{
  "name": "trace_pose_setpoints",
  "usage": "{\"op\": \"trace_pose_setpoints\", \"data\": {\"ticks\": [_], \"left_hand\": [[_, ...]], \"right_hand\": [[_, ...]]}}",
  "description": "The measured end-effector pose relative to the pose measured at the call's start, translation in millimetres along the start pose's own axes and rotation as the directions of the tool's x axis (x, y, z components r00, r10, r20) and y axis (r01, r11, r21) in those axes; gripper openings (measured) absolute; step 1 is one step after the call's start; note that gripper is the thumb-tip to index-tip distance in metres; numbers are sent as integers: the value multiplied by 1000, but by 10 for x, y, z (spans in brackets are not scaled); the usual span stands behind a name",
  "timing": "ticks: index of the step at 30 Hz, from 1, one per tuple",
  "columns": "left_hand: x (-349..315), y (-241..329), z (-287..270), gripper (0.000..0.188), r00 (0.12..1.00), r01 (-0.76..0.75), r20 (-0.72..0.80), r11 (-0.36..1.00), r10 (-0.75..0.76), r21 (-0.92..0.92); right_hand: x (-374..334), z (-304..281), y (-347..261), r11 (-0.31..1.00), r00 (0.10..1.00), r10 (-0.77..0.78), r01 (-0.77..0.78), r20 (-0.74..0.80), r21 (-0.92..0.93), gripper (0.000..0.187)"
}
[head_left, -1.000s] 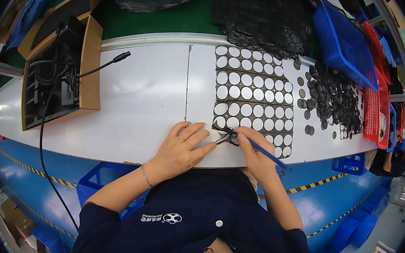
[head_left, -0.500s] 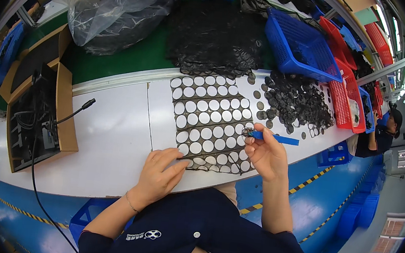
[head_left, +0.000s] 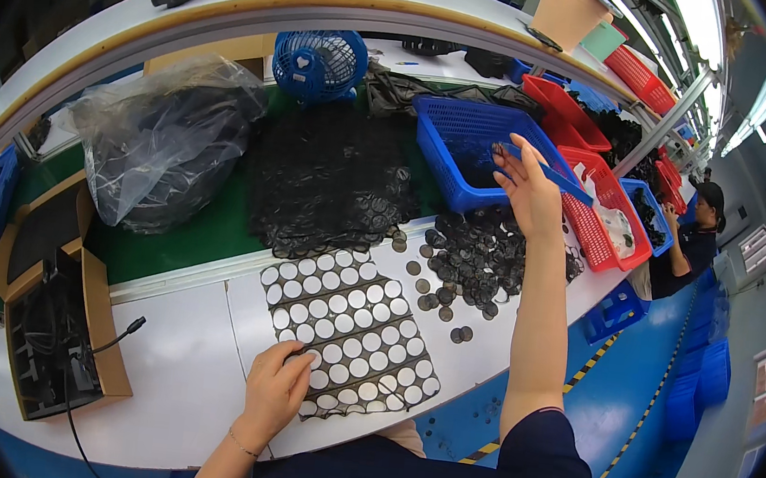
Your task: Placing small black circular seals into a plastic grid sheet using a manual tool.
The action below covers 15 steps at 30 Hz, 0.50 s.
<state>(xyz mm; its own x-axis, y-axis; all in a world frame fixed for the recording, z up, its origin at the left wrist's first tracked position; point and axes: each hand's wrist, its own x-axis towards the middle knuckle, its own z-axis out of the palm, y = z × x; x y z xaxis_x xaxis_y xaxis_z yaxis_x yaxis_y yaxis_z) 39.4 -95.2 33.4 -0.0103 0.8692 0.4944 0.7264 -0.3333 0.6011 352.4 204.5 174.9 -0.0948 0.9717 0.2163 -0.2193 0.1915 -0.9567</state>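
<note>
A black sheet with rows of round white discs [head_left: 363, 342] lies on the white table in front of me. My left hand [head_left: 274, 384] rests at its left edge, fingers bent and slightly apart, tips touching the sheet. My right hand [head_left: 530, 191] is raised at the near right side of a blue basket [head_left: 438, 156]. Its fingers are closed on a flat blue strip-like tool [head_left: 557, 177], which points to the right. A small dark bit shows by the fingertips; its kind is unclear. Beneath that arm is a heap of loose black discs [head_left: 474, 258].
Stacked black sheets [head_left: 328, 182] lie behind the white discs, beside a filled clear bag [head_left: 170, 137] and a blue fan [head_left: 319, 64]. At left stands an open cardboard box [head_left: 103, 331] with cables. Red baskets [head_left: 603, 230] line the right; a co-worker [head_left: 696, 235] sits beyond.
My right hand has lifted from the sheet toward the blue basket, carrying the blue tool. My left hand stays at the sheet's left edge. The view has tilted up, showing the fan and shelf.
</note>
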Motion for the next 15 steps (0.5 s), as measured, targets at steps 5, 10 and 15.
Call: {"op": "trace_pose_setpoints", "data": {"ticks": [5, 10, 15], "left_hand": [[-138, -110, -33, 23, 986, 162, 22, 979, -166, 121], [6, -71, 61, 48, 983, 153, 60, 956, -173, 249], [35, -183, 87, 46, 973, 184, 87, 948, -213, 258]], "right_hand": [[1067, -505, 319, 503, 957, 262, -243, -122, -830, 54], [1361, -987, 399, 327, 967, 229, -183, -110, -927, 54], [1244, -806, 597, 609, 981, 79, -188, -176, -771, 55]]}}
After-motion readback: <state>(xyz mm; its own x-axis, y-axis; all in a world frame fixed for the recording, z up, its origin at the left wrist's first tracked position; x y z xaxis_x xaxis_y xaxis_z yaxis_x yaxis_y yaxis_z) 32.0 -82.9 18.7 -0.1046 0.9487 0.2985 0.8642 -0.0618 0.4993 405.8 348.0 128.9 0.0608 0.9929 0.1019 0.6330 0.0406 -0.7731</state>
